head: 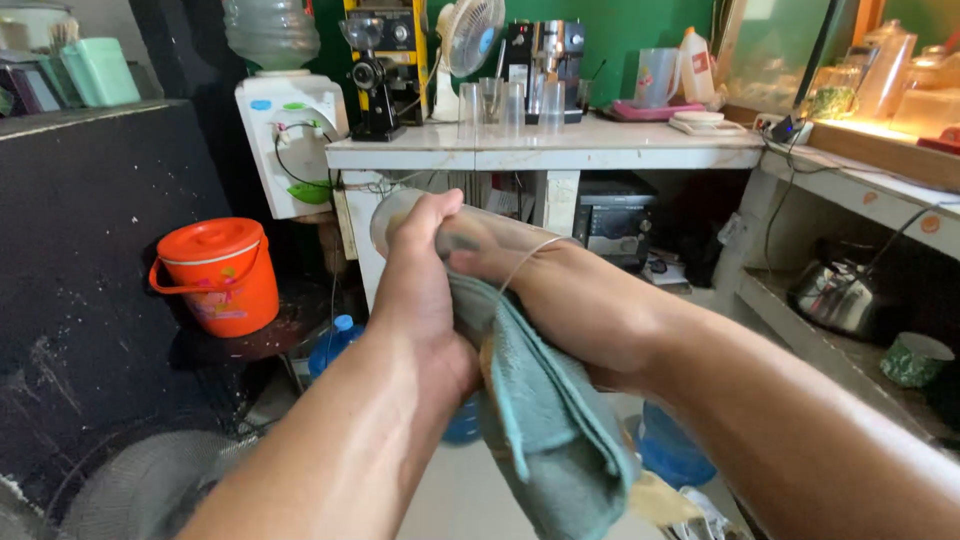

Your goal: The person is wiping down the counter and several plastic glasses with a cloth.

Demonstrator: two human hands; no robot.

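Left hand (420, 290) wrapped round the outside of a clear plastic cup (400, 212), fingers curled tight on its wall, cup held in mid-air on its side, base pointing away. Right hand (500, 265) pushed into the cup's mouth, fingers hidden inside; its grip cannot be told. Teal cloth (545, 410) hangs from the cup's mouth, draped down between the two forearms.

Beyond: white counter (640, 140), row of clear cups (505, 100) near its front edge, espresso machine (545, 55) at the back edge. Orange lidded bucket (215, 275) low on the left. Metal kettle (835, 295) on the lower shelf at right.
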